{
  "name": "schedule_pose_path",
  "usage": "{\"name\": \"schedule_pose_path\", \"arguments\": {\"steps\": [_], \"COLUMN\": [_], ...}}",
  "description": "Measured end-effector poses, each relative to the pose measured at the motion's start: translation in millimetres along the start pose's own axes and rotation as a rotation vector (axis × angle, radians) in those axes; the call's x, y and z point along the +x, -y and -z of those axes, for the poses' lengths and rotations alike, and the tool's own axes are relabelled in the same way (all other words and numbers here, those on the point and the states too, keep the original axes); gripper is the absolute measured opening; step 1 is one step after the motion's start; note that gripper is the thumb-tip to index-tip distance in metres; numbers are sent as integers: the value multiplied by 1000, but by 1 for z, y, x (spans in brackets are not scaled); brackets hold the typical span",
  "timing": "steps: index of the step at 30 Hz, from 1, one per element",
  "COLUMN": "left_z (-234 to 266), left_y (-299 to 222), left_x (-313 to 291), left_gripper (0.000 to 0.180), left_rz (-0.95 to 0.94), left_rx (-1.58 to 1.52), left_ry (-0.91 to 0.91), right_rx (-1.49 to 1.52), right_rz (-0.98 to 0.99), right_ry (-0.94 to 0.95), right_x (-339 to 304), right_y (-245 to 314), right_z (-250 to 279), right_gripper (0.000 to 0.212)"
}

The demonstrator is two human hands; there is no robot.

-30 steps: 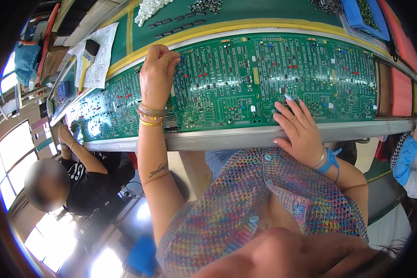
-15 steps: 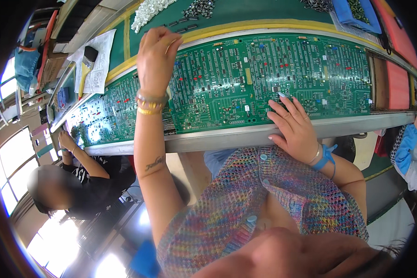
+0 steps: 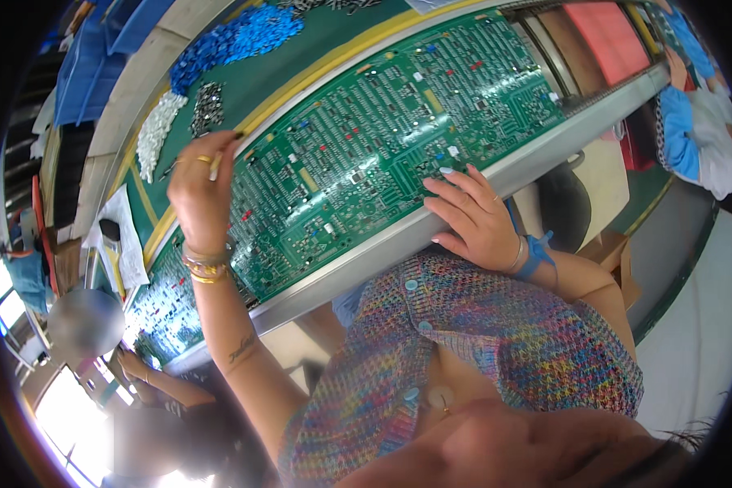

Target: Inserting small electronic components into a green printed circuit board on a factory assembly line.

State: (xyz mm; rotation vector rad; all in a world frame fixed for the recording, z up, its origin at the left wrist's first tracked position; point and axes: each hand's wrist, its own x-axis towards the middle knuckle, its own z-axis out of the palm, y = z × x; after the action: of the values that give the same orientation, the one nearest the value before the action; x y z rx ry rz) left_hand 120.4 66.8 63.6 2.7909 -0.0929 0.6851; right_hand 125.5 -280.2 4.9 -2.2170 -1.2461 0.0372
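Green matting with a yellow border [image 3: 317, 77] runs along the far side of the bench, and on it sit heaps of small parts — a blue pile [image 3: 244, 41], a white pile [image 3: 153, 134] and a dark pile [image 3: 207, 106]. Nearer, a long green circuit board [image 3: 366, 154] lies tilted across a grey metal rail [image 3: 464, 203], crowded with tiny components. The person's left hand [image 3: 197, 191] is raised over the board's left end, fingers pinched together on a small, thin dark part [image 3: 234, 137] near the dark pile; gold bangles [image 3: 203, 264] circle that wrist. The right hand [image 3: 473, 215] lies open and flat, fingers spread, its fingertips touching the near edge of the board by the rail — it grips nothing. A blue band [image 3: 538, 254] is tied at that wrist. Another worker's hand [image 3: 134, 366] rests at a second board [image 3: 159, 309] further left, and a person in a blue sleeve [image 3: 677, 130] sits at the far right end.
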Motion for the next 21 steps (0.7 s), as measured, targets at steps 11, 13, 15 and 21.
{"name": "schedule_pose_path", "arguments": {"steps": [11,13,15,21], "left_z": [-86,-91,-93,-94], "left_y": [-65,-66,-69,-69], "left_x": [52,55,57,61], "left_gripper": [18,20,20,21], "left_rz": [-575,-626,-683,-711], "left_rx": [-380,-378,-326,-305], "left_ry": [396,407,433,448], "right_rx": [16,5,-7,-11], "right_rz": [-82,-79,-76,-70], "right_ry": [-5,-15,-21,-9], "right_x": [-1,-1,-3,-3], "right_y": [-2,-3,-5,-5], "right_z": [-9,-11,-13,-14], "right_gripper": [60,59,57,54]}}
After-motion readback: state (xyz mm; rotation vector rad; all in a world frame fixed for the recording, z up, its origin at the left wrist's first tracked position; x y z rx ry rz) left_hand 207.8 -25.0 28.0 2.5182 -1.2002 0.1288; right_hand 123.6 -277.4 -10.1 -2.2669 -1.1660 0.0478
